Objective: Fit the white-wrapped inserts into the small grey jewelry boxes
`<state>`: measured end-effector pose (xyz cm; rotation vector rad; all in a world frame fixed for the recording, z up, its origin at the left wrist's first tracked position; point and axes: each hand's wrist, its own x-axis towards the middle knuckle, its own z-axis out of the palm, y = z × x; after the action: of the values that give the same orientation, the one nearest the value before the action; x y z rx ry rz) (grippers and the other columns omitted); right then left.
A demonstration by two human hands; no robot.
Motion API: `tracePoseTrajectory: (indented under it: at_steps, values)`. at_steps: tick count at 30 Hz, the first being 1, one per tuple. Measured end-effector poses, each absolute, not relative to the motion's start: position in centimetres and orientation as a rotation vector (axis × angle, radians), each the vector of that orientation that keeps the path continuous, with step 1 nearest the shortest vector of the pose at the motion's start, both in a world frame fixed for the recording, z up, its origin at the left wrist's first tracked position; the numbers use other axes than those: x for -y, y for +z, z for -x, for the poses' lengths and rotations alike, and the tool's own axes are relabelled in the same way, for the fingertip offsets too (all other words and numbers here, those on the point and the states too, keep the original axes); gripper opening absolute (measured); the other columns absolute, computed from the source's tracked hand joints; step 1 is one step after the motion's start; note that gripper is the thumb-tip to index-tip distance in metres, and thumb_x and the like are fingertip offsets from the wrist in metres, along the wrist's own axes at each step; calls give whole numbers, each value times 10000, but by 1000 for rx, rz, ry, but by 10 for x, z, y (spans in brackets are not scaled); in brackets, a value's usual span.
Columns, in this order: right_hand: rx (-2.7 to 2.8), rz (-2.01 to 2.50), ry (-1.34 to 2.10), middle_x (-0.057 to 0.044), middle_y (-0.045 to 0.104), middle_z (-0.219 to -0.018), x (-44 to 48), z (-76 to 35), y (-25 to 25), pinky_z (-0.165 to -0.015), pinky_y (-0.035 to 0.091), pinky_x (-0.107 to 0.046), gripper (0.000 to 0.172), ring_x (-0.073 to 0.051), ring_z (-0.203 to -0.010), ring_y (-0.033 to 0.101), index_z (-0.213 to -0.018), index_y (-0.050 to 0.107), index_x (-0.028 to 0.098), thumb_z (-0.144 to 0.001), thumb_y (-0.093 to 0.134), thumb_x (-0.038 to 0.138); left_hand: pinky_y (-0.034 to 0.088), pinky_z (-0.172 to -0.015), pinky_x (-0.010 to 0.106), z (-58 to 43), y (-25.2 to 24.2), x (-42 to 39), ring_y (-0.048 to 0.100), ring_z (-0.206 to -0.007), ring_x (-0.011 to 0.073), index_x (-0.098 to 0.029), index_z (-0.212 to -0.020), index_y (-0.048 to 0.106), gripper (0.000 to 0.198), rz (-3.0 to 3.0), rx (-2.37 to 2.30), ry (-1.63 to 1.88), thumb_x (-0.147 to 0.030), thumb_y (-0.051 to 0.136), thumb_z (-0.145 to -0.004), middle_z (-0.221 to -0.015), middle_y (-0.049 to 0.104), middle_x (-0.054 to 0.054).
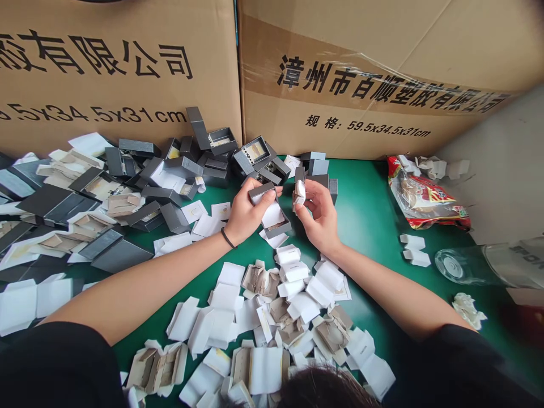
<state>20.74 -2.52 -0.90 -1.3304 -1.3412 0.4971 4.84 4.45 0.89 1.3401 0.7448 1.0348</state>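
Observation:
My left hand (245,214) grips a small dark grey hinged box (278,229), its lid tipped back and a white lining showing inside. Between the thumb and fingers of my right hand (322,220) is a small folded white cardboard piece (300,192), just right of that box and apart from it. In front of both hands lies a heap of white and grey folded cardboard inserts (293,272). Several dark grey boxes (318,165) stand just behind my right hand.
A pile of dark boxes (174,170) mixed with white inserts spreads over the left side. Two large cardboard cartons (272,102) wall off the back of the green table (361,198). To the right are a red snack bag (429,195), a clear plastic bottle (471,265) and crumpled tissue (468,310).

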Motion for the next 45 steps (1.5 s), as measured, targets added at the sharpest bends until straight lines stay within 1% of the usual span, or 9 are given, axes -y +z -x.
tracePoseTrajectory:
  at_steps: [4,9,14,17,23,30,37,41,45]
  values:
    - [1342,1299,475,-113,533,-1250,27,-206,-9,-921,579,-349,432,-165,-1062,609,-1232,414,223,-881,529,446,529,-888,278,-50,4,-46,694,-1004,182,-184,-953,474,352,-1407,-771,1011,-470,623,-812,-1015,713,75]
    - [1410,1224,407,-112,556,-1220,30,-205,-10,-945,579,-365,423,-166,-1060,623,-1250,413,229,-884,552,388,517,-948,241,-49,4,-47,690,-974,133,-201,-1197,556,379,-1637,-782,1092,-408,534,-880,-1119,685,62]
    - [1500,1103,352,-110,547,-1270,31,-204,-14,-986,566,-351,447,-174,-1145,611,-1277,426,237,-866,594,291,527,-938,221,-48,2,-48,672,-949,102,-187,-1149,618,312,-1776,-862,1110,-316,508,-887,-1113,691,41]
    - [1532,1019,397,-98,526,-1313,30,-205,-17,-1010,555,-354,503,-176,-1182,600,-1320,407,271,-858,603,233,501,-1009,220,-48,0,-49,657,-996,92,-196,-1125,637,287,-1808,-868,1137,-264,506,-879,-1119,688,22]
    - [1699,1081,385,-88,533,-1327,31,-207,-19,-1072,523,-386,571,-192,-1215,587,-1370,365,287,-856,611,265,485,-1006,233,-49,-2,-50,631,-1036,103,-171,-1051,607,225,-1857,-905,1173,-229,479,-875,-1106,660,32]
    - [1578,1242,447,-101,531,-1320,28,-207,-18,-1076,518,-376,510,-189,-1206,579,-1331,402,235,-876,579,382,474,-934,234,-48,0,-48,613,-1012,113,-172,-1045,495,284,-1870,-906,1074,-389,528,-864,-1048,632,47]
    - [1470,1198,578,-95,551,-1269,24,-206,-14,-1040,536,-335,495,-159,-1164,591,-1300,408,230,-869,594,387,468,-780,225,-47,-1,-45,591,-822,100,-175,-1056,435,569,-1868,-850,1002,-681,486,-800,-909,601,31]
    - [1488,1199,591,-97,550,-1287,25,-205,-13,-1071,520,-351,527,-170,-1189,583,-1306,403,228,-856,607,409,468,-814,254,-47,-3,-45,580,-863,122,-161,-1087,447,723,-1955,-811,986,-795,389,-746,-951,581,57]
    - [1610,1214,591,-82,569,-1276,26,-206,-15,-1075,515,-355,573,-160,-1166,598,-1357,378,246,-854,613,388,467,-859,268,-47,-5,-46,577,-909,127,-148,-1091,445,750,-1944,-794,992,-807,337,-750,-1036,569,87]
